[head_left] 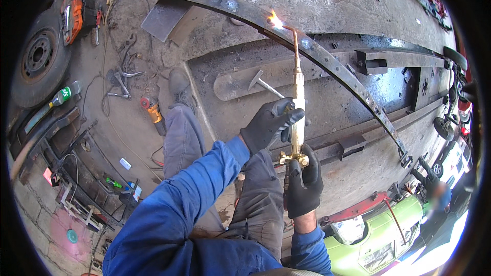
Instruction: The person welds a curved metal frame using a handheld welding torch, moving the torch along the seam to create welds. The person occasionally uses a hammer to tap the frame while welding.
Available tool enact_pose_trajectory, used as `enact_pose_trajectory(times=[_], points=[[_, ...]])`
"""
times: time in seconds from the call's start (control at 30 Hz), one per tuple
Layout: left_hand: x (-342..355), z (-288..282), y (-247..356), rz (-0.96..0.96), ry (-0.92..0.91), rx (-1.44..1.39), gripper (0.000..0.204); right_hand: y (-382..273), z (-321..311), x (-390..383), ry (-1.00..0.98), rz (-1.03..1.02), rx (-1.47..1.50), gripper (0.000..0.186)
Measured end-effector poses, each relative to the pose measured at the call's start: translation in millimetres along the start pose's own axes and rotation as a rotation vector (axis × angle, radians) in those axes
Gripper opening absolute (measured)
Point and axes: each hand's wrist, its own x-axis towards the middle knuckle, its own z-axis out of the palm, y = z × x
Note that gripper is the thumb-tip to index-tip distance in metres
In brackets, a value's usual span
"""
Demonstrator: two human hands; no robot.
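A brass gas torch (298, 129) points away from me with its bent copper tip at the far end. A bright orange-white flame (275, 20) burns at that tip, against the long dark steel bar (245, 16). My left hand (268, 125), in a black glove, is closed on the torch's upper body, fingers curled at its left side. My right hand (305, 186), also gloved, is closed round the torch's lower end by the brass valve knobs (302, 160). Part of its grip is hidden. Below the torch, a hammer (266, 84) lies in the floor pit.
The steel bar arches across the whole view. An orange angle grinder (152, 112), loose tools (120, 79) and a wheel (38, 53) lie on the left. Steel channels (399, 60) cross the pit (209, 71). A green car body (378, 240) and another person (440, 194) are at lower right.
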Motion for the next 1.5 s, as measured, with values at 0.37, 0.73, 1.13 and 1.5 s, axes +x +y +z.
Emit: enact_pose_trajectory(times=[0.37, 0.73, 1.13, 1.5], points=[[-4.1, -3.3, 1.5, 0.059, 0.128, -0.144, 0.054, -3.2, 16.5, -5.0, -0.054, 0.01, 0.06, 0.05], [-16.8, -30.1, 38.5, 0.192, 0.297, -0.112, 0.053, -15.8, 43.3, 25.6, -0.198, -0.099, 0.034, 0.053], [-14.2, -41.3, 37.2, 0.183, 0.364, -0.031, 0.055, -15.2, 61.0, 23.6, -0.219, -0.101, 0.022, 0.055], [-13.9, -38.5, 38.8, 0.182, 0.413, -0.008, 0.057, -9.1, 66.1, 25.0, -0.211, -0.112, -0.014, 0.054]])
